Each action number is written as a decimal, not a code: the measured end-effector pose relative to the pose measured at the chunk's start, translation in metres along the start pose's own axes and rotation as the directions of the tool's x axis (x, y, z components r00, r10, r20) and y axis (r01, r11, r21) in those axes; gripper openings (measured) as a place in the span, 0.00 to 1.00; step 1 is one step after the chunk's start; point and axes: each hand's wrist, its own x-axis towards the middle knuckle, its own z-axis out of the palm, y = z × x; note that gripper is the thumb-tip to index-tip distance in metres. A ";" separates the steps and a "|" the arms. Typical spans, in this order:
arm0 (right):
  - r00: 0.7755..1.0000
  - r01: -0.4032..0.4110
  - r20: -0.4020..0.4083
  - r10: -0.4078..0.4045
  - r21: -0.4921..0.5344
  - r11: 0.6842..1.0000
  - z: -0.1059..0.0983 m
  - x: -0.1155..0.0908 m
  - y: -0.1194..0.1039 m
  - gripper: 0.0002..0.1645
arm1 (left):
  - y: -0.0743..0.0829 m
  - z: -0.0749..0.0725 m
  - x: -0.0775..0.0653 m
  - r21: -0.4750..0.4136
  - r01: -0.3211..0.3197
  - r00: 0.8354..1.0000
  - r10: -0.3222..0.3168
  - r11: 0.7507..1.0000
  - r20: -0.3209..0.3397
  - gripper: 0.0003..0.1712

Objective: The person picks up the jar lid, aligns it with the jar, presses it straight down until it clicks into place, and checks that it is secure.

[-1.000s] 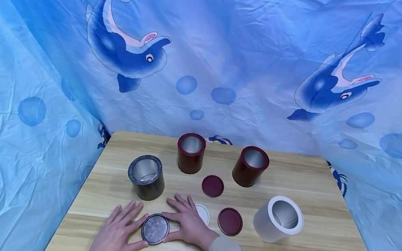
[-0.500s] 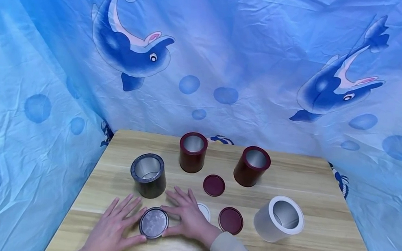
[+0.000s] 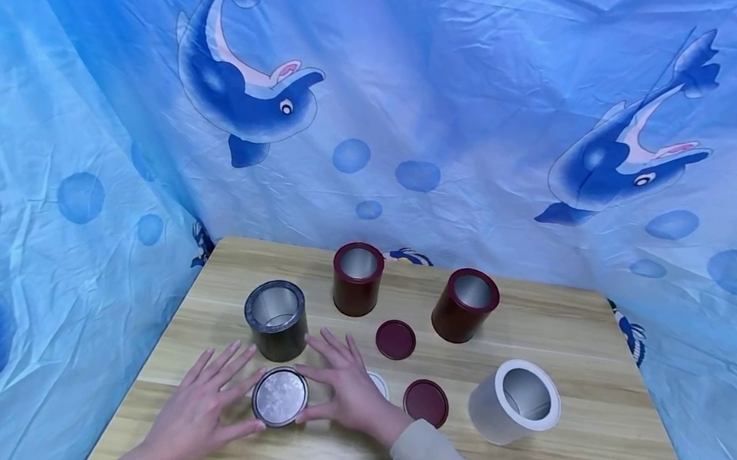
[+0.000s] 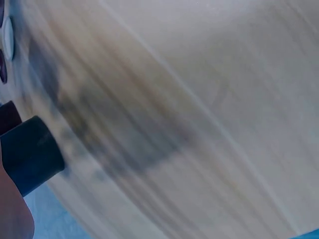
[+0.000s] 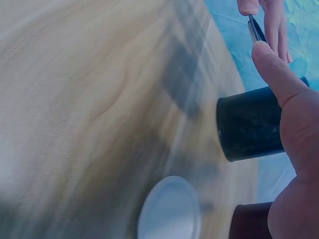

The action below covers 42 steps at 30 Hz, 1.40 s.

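In the head view a round grey marbled lid (image 3: pixel 280 397) with a dark rim is held between my two hands, raised off the table. My left hand (image 3: pixel 205 400) grips its left edge with thumb and index finger. From the right, my right hand (image 3: pixel 347 393) holds the opposite edge the same way, its other fingers spread. In the right wrist view the lid (image 5: pixel 256 30) appears edge-on between the thumbs, above the tabletop. Just behind it stands a dark grey can (image 3: pixel 280 333), uncovered, with a marbled rim. The left wrist view shows only part of a hand (image 4: pixel 15 214).
Two dark red cans (image 3: pixel 355 292) stand open at the back of the wooden table (image 3: pixel 575 447). A white can (image 3: pixel 491 408) stands on the right. Two dark red lids (image 3: pixel 396 340) lie mid-table, and a white lid (image 3: pixel 379 383) is partly behind my right hand.
Both hands have lifted the grey lid and moved it slightly away from the front edge, toward the dark grey can. The cans and other lids stay put; the head view has shifted slightly.
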 end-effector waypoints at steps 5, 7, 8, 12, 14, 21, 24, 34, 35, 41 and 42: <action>1.000 0.006 -0.028 -0.006 0.001 1.000 -0.011 0.003 -0.003 0.48 | -0.003 -0.010 0.011 0.000 -0.023 0.999 0.023 1.000 -0.031 0.49; 0.999 0.010 -0.040 -0.010 0.010 1.000 -0.016 0.005 -0.004 0.48 | -0.004 -0.014 0.016 0.000 -0.030 0.999 0.030 1.000 -0.037 0.49; 0.999 0.013 -0.045 -0.012 0.013 1.000 -0.018 0.007 -0.004 0.48 | -0.005 -0.017 0.019 0.000 -0.030 0.999 0.030 1.000 -0.037 0.49; 0.998 0.029 -0.057 -0.028 0.023 0.999 -0.027 0.015 -0.006 0.47 | -0.010 -0.025 0.028 0.003 -0.041 0.998 0.041 0.999 -0.047 0.49; 0.997 0.044 -0.071 -0.044 0.005 0.999 -0.032 0.019 -0.006 0.47 | -0.013 -0.029 0.033 0.009 -0.048 0.998 0.048 0.999 -0.051 0.49; 0.992 0.070 -0.102 -0.072 -0.026 0.997 -0.048 0.040 -0.003 0.46 | -0.029 -0.040 0.054 0.032 -0.081 0.995 0.083 0.996 -0.059 0.50; 0.994 0.055 -0.088 -0.057 -0.031 0.998 -0.055 0.050 -0.001 0.46 | -0.037 -0.044 0.064 0.051 -0.082 0.996 0.084 0.995 -0.043 0.51; 0.996 0.015 -0.082 -0.017 -0.029 0.999 -0.072 0.072 0.007 0.45 | -0.056 -0.053 0.090 0.072 -0.089 0.996 0.088 0.993 0.016 0.52; 0.997 0.008 -0.081 -0.011 -0.031 0.999 -0.073 0.074 0.008 0.45 | -0.058 -0.054 0.092 0.072 -0.089 0.996 0.087 0.993 0.022 0.52; 0.998 -0.018 -0.058 0.017 -0.022 1.000 -0.079 0.083 0.011 0.45 | -0.066 -0.054 0.103 0.072 -0.089 0.995 0.085 0.993 0.046 0.53; 0.998 -0.018 -0.057 0.017 -0.018 1.000 -0.080 0.085 0.011 0.45 | -0.067 -0.054 0.104 0.071 -0.091 0.995 0.088 0.993 0.048 0.53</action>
